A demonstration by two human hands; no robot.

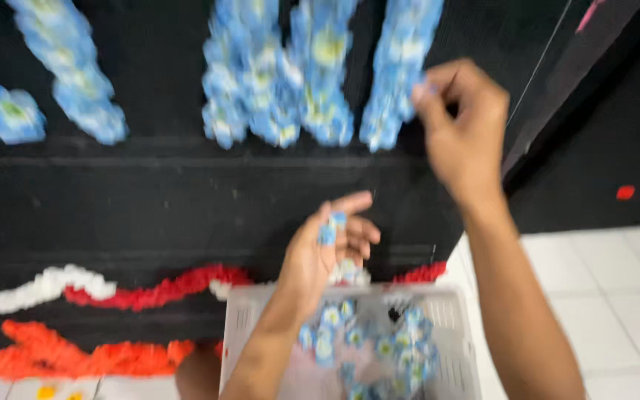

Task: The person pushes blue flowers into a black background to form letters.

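Observation:
My right hand point(462, 126) is raised against a black board point(150, 200), its fingers pinched on a small blue piece at the edge of a strip of blue paper flowers point(398, 67). My left hand point(327, 248) is lower, above a grey perforated basket point(250, 326), and pinches a small blue flower point(329, 230) between thumb and fingers. The basket holds several loose blue and yellow flowers point(364, 341). The whole picture is blurred by motion.
More blue flower strips point(275, 74) hang across the top of the board, and another strip point(75, 74) with a flower cluster point(5, 111) sits to the left. Wavy red and white bands point(112, 289) and an orange band point(75, 355) run along the bottom. White floor tiles point(601, 296) lie to the right.

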